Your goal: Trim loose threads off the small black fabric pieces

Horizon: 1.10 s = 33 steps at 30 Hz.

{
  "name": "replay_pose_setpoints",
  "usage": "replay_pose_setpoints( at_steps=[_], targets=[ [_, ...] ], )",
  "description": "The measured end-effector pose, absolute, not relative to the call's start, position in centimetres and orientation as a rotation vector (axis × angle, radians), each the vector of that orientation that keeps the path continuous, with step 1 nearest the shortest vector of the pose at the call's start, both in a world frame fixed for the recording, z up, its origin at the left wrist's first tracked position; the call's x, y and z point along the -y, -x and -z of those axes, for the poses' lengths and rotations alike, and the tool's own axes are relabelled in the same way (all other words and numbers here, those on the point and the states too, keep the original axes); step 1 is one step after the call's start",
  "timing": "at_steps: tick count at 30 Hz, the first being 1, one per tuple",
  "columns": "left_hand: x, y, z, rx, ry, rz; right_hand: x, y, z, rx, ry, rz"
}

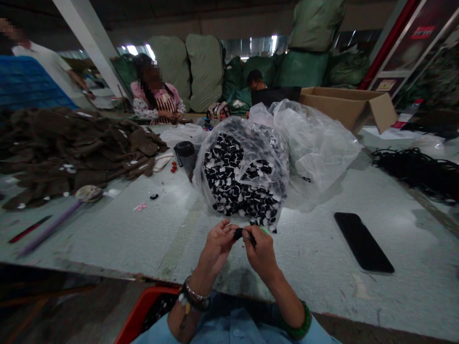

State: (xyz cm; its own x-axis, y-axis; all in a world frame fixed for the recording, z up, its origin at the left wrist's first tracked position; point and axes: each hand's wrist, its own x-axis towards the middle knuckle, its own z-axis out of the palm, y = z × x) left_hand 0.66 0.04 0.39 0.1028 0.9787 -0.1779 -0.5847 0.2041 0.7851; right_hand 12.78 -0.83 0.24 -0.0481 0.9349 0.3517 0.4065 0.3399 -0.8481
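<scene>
Between my two hands, just in front of the bag, is a small black fabric piece [237, 233]. My left hand [220, 240] pinches it from the left, palm partly turned up. From the right, my right hand [258, 248] has its fingers closed at the piece's other side; a bit of bright green shows behind those fingers. Right beyond the hands lies a clear plastic bag [247, 138], its mouth facing me. Many small black-and-white pieces [229, 186] fill it, and some spill at its lower edge.
A black phone [364, 242] lies at right, near black cords [419, 169]. Brown garments [71, 148] heap at left, by a purple-handled tool [53, 227]. A dark bottle [185, 157] stands beside the bag. Behind are a cardboard box [337, 102] and people. An orange bin [138, 310] sits below the edge.
</scene>
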Motion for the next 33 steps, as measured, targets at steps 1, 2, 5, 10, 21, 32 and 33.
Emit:
replay_pose_setpoints(
  at_steps=[1,2,5,10,21,32,33],
  targets=[
    [0.0,-0.6,-0.4,-0.754,-0.583,-1.252,0.8,-12.7,-0.4,1.558,1.203,-0.808],
    [0.0,-0.6,-0.5,-0.724,-0.562,-1.241,0.8,-12.7,-0.4,1.448,1.166,-0.971],
    [0.1,-1.0,-0.7,-0.681,-0.545,-1.231,0.4,-12.5,0.2,0.991,0.934,-1.527],
    [0.1,-2.1,-0.7,-0.692,-0.507,-1.279,0.0,-12.6,1.7,0.604,0.584,-1.911],
    [-0.1,-0.7,-0.3,-0.815,-0.651,-1.158,-0.9,-14.0,1.3,1.061,0.898,-1.659],
    [0.3,-2.1,0.6,-0.808,-0.681,-1.369,0.6,-13.8,0.3,1.484,1.241,-1.007],
    [0.4,-2.2,0.6,-0.805,-0.688,-1.363,0.6,-13.7,0.3,1.485,1.253,-0.973]
  ],
)
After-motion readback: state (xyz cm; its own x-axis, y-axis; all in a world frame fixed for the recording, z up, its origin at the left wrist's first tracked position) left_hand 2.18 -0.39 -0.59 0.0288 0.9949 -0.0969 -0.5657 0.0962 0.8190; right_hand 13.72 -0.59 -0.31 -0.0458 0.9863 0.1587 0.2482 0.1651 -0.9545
